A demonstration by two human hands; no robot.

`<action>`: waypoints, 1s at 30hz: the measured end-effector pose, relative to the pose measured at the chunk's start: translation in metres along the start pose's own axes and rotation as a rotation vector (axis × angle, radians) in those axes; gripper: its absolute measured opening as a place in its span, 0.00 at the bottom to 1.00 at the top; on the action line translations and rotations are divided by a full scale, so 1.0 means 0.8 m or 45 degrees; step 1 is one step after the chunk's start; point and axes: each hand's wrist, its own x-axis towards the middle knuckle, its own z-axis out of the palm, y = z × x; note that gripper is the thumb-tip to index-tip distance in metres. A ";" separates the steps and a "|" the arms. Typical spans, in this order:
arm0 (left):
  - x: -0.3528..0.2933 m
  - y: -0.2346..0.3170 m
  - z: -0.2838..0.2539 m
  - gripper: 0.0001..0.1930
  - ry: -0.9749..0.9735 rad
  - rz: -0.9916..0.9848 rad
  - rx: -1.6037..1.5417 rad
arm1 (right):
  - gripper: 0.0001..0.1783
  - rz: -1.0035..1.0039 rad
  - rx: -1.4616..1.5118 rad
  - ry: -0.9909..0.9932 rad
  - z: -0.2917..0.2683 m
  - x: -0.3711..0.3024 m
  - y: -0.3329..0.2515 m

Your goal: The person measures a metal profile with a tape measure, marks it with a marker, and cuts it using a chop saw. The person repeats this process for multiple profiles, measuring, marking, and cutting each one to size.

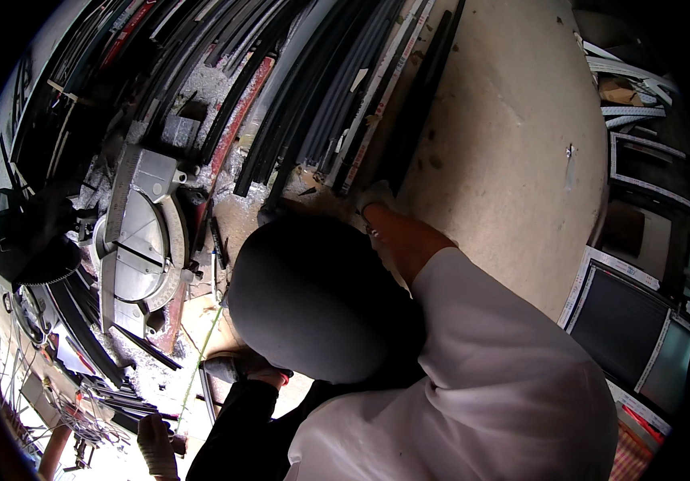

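Observation:
My right arm reaches forward past my dark-trousered knee (pixel 305 297). My right hand (pixel 377 195), in what looks like a greyish glove, is at the near end of a pair of long black profiles (pixel 417 104). Shadow hides its fingers. Low on the left, my left hand (pixel 156 445), also apparently gloved, has its fingers curled in. What it holds, if anything, does not show. Beside it runs a thin yellow-green strip (pixel 204 345), like a tape measure's blade. My shoe (pixel 223 369) rests near this strip.
Left of my knee stands a mitre saw with a round silver table (pixel 140 248) and toothed blade (pixel 44 268). Many long profiles (pixel 337 88) lie beyond it. Bright shavings (pixel 208 84) litter the floor. Framed panels (pixel 621 321) are at right; tangled wires (pixel 80 417) lie lower left.

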 end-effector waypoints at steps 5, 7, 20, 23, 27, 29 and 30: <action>0.029 -0.008 0.011 0.15 -0.059 0.043 0.025 | 0.13 0.014 -0.025 0.017 -0.004 0.032 0.035; 0.008 -0.013 -0.004 0.15 0.008 0.010 0.041 | 0.22 0.082 -0.010 -0.226 -0.012 -0.023 -0.016; -0.003 0.001 -0.004 0.15 0.045 0.075 0.056 | 0.17 0.150 1.039 -0.490 -0.125 -0.099 -0.035; 0.006 -0.007 -0.005 0.16 0.035 0.129 0.042 | 0.19 0.044 1.132 -0.377 -0.148 -0.117 -0.032; 0.013 -0.022 -0.003 0.17 0.036 0.196 -0.048 | 0.19 0.007 1.141 -0.370 -0.162 -0.120 -0.033; 0.008 -0.014 -0.003 0.16 0.032 0.203 -0.052 | 0.19 0.024 1.145 -0.367 -0.165 -0.124 -0.037; 0.004 -0.011 -0.001 0.16 0.050 0.204 -0.100 | 0.19 0.043 1.141 -0.375 -0.168 -0.126 -0.038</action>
